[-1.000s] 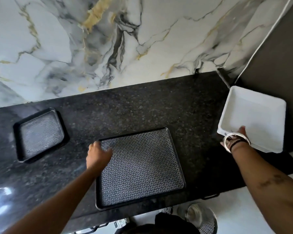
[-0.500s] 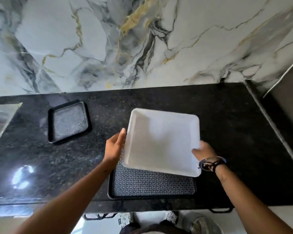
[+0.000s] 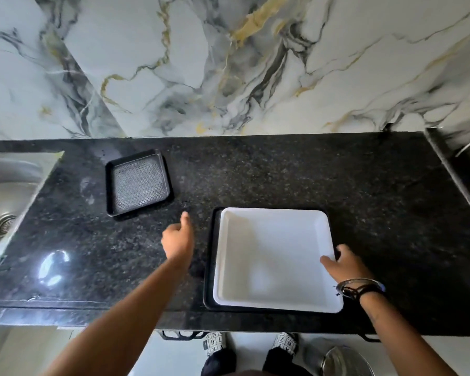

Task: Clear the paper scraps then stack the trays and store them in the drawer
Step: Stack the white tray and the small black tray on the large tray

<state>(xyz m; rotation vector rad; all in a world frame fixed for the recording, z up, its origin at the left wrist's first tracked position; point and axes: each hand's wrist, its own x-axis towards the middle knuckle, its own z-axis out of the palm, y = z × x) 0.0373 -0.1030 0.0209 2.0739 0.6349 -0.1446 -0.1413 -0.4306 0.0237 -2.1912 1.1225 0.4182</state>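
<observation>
Head view: white tray (image 3: 272,256) nested on large black tray (image 3: 210,267); my right hand (image 3: 342,267) rests open on its rim. Left hand (image 3: 178,240) loose, empty. Small black tray (image 3: 137,184) looks rigid, light; take by rim.

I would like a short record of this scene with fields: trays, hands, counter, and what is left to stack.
white tray: sits nested on the large black tray, only its dark rim showing
small black tray: apart, back left on the counter, empty
left hand: free, above the counter, toward the small black tray
right hand: on the white tray's right edge
sink: far left
paper scraps: none visible
left to stack: small black tray
</observation>
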